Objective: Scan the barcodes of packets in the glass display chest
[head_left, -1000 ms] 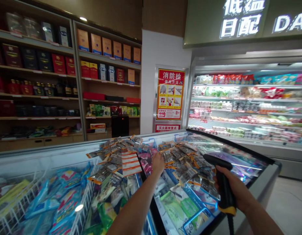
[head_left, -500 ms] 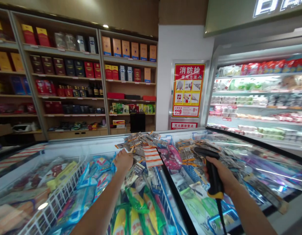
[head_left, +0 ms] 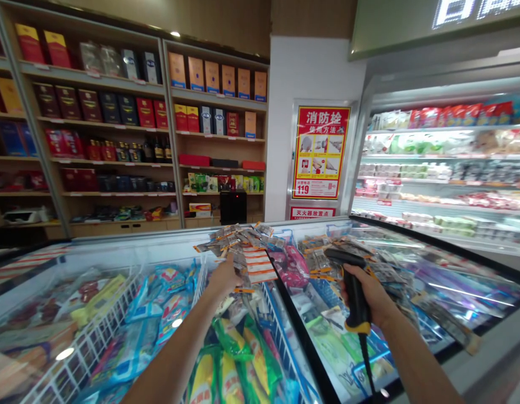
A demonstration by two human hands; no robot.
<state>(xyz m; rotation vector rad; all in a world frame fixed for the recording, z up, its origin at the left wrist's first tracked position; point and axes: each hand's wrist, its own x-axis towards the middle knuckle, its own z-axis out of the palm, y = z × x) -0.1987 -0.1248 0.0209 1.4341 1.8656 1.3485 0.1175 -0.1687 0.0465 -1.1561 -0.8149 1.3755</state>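
My right hand (head_left: pixel 375 300) grips a black barcode scanner (head_left: pixel 353 286) with a yellow base, its head pointing left over the freezer's glass lid (head_left: pixel 454 292). My left hand (head_left: pixel 224 279) reaches forward and pinches one of the small packets (head_left: pixel 238 276) lying in a heap on the lid. Several more of these clear packets with orange labels (head_left: pixel 238 238) are spread across the glass in front of both hands. A red-striped white sheet (head_left: pixel 258 265) lies among them, just right of my left hand.
The chest freezer holds frozen goods in white wire baskets (head_left: pixel 95 336) under the glass. Wooden shelves (head_left: pixel 117 140) with boxes and bottles line the back wall. A red fire-hydrant sign (head_left: pixel 321 151) hangs on the white pillar. An open chilled cabinet (head_left: pixel 445 168) stands at right.
My view swung left. My left hand moved from the packets by the centre divider to the left heap, then closed on a packet. The scanner hand stayed raised and drifted slightly left.
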